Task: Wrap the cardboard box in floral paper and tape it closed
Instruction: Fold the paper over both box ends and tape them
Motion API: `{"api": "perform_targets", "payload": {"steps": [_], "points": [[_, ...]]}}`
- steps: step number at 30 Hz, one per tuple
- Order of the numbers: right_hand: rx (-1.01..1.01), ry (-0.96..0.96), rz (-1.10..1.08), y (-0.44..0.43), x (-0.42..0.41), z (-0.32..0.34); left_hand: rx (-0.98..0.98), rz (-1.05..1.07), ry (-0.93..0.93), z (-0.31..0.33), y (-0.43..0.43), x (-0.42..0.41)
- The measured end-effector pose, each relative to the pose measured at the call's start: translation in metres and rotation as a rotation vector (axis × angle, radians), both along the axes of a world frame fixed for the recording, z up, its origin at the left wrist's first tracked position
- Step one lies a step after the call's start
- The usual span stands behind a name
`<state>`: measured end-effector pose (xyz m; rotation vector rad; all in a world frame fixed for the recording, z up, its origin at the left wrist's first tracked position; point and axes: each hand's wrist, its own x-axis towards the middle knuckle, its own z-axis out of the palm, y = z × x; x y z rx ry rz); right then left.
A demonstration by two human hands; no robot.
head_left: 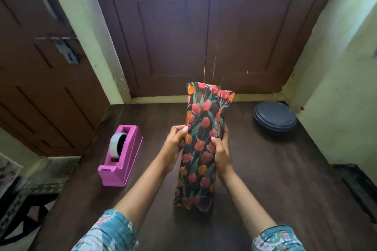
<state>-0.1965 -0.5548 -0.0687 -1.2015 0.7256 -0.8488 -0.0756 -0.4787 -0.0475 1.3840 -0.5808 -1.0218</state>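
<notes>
A tall parcel wrapped in dark floral paper with red and orange tulips is held upright above the dark wooden table. The cardboard box inside is fully hidden by the paper. My left hand grips the parcel's left edge at mid-height, thumb on the front. Opposite it, my right hand holds the right edge, fingers wrapped behind. Both paper ends, top and bottom, look loose and open. To the left, a pink tape dispenser with a roll of clear tape sits on the table.
A round dark-blue lidded container sits at the table's far right, near the wall. Brown wooden doors stand just behind the table's far edge. A black chair is partly visible at the lower left.
</notes>
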Motion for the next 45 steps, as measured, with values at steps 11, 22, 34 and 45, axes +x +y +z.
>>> {"api": "perform_targets", "payload": {"steps": [11, 22, 34, 45], "points": [[-0.415, 0.072, 0.069, 0.002, 0.019, 0.05, -0.264, 0.009, -0.275, 0.035, 0.004, 0.009], [-0.585, 0.09, -0.002, 0.002, 0.011, 0.046, -0.252, 0.033, -0.553, 0.027, 0.009, 0.012], [-0.689, 0.123, -0.101, -0.009, 0.009, 0.059, -0.31, -0.021, -1.0, 0.042, 0.005, 0.032], [-0.655, 0.153, -0.065, -0.007, -0.001, 0.037, -0.167, -0.071, -1.314, 0.016, -0.002, 0.043]]}}
